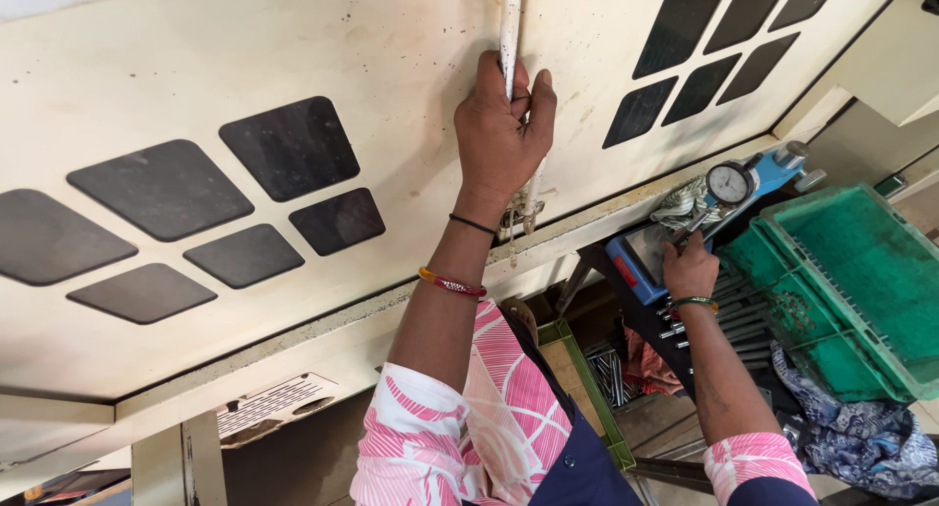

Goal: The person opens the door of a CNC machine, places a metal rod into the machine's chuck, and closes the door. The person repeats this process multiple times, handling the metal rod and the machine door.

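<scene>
Your left hand point(501, 134) is fisted round the white metal door handle point(510, 22).
Your right hand point(690, 266) rests on a blue gauge stand point(650, 257) (grip unclear), round dial gauge point(730, 184) just above, green plastic crate point(851, 281) beside.

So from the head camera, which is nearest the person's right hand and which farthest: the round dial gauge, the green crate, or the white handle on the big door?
1. Dial gauge: just above the right hand, which rests by its blue stand.
2. Green crate: off to the right of that hand.
3. White handle: farthest, up and to the left on the cream door, gripped by the left hand.
</scene>
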